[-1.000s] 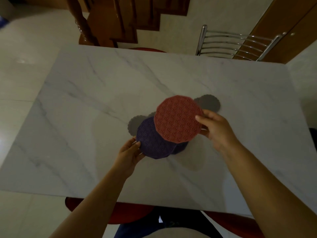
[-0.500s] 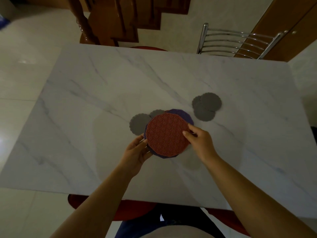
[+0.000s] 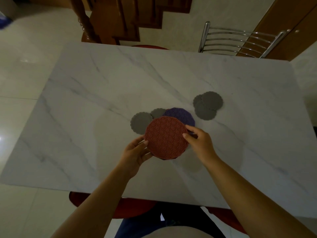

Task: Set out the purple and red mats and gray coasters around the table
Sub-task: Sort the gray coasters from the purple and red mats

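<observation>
A round red mat sits on top of a small stack near the middle of the marble table. My left hand grips the stack's left edge from below. My right hand pinches the red mat's right edge. Behind it lies a purple mat, partly covered. Two gray coasters lie to the left of the mats, overlapped by them. A pile of three gray coasters lies to the right, apart from my hands.
A metal-backed chair stands at the table's far right side. A red seat shows at the far edge, and another red seat under the near edge. A wooden staircase rises behind.
My right hand brought the red mat down and left onto the stack held by my left hand. The stack then shifted toward me, uncovering a purple mat on the table behind.
</observation>
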Demonstrator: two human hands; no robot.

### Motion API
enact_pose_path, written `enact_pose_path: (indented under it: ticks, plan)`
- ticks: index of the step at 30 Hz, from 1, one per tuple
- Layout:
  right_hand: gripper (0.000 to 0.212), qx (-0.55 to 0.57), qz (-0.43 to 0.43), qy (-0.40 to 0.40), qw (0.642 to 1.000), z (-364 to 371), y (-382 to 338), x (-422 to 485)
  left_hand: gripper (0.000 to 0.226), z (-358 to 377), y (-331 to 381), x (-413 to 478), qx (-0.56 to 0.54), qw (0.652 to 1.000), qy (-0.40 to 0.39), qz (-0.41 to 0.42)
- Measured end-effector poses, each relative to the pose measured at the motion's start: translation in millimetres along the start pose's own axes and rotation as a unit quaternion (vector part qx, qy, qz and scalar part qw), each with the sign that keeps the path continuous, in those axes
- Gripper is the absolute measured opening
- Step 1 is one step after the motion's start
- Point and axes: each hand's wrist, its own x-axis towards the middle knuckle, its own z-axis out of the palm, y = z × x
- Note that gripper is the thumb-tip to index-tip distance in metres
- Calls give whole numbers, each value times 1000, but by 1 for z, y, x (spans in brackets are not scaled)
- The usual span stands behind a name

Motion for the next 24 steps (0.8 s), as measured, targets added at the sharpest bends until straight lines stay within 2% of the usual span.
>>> enact_pose_path:
  ticks: [4,6,9,11,13,19,24]
  plan:
    - [33,-9,17,-34,999,0,4,15,25,-7,1,-3,17,1000,15,20]
    - [37,-99,11,-1,995,-2,6,35,25,-12,1,-4,15,999,20,27]
    - [59,-295,30,27,955,-4,7,63,25,-19,1,-5,3,999,30,27]
    - [71,-368,82,-2,926,-2,7,74,26,-23,1,-7,-3,999,30,26]
    - [72,-406,102,-21,908,2,8,78,26,-26,1,-8,-5,999,28,27]
    - [66,-376,71,67,921,9,7,77,26,-29,1,-8,-10,999,27,23]
    - [34,-216,42,83,972,-7,0,74,26,-26,2,-4,-19,999,23,17]
